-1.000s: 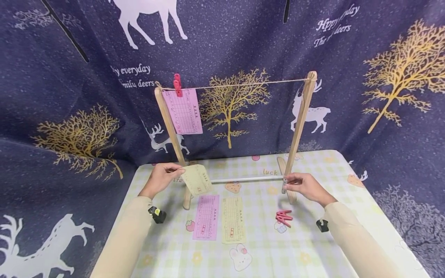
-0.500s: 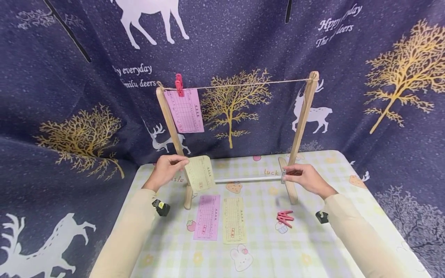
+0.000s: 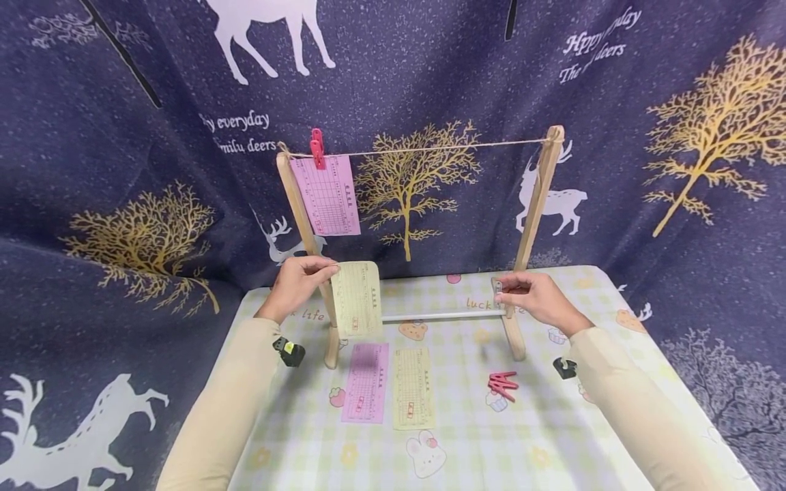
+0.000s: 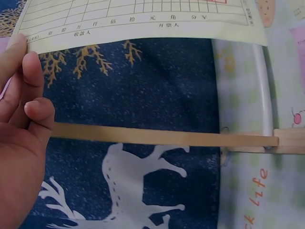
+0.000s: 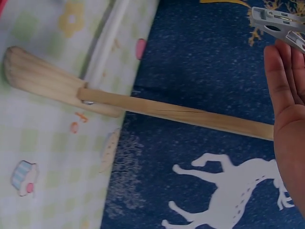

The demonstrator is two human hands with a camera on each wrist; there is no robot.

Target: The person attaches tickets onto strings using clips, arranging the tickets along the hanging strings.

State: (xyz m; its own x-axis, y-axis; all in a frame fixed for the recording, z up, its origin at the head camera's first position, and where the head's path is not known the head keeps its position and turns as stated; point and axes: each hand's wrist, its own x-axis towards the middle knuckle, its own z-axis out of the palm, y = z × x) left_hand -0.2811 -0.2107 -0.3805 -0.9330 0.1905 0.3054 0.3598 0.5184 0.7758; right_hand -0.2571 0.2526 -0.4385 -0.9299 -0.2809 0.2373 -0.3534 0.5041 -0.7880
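Observation:
My left hand [image 3: 297,286] pinches a pale yellow printed slip [image 3: 358,303] by its upper left corner, holding it above the table before the left post. In the left wrist view, the slip [image 4: 143,24] spans the top, its edge at my fingertips. My right hand [image 3: 539,301] holds a grey clothespin [image 3: 498,291] near the right post; the right wrist view shows this clothespin [image 5: 279,21] at the fingertips. A string [image 3: 424,149] runs between the posts, and a red clothespin [image 3: 317,150] clips a pink slip [image 3: 328,199] to its left end.
A pink slip [image 3: 365,383] and a yellow slip [image 3: 414,389] lie side by side on the checked tablecloth [image 3: 479,450]. Red clothespins [image 3: 503,386] lie to their right. The left post [image 3: 299,211], right post [image 3: 539,198] and white rod [image 3: 442,315] form the rack.
My left hand has risen with the yellow slip, which now hangs more upright. My right hand has lifted the grey clothespin slightly up and to the left.

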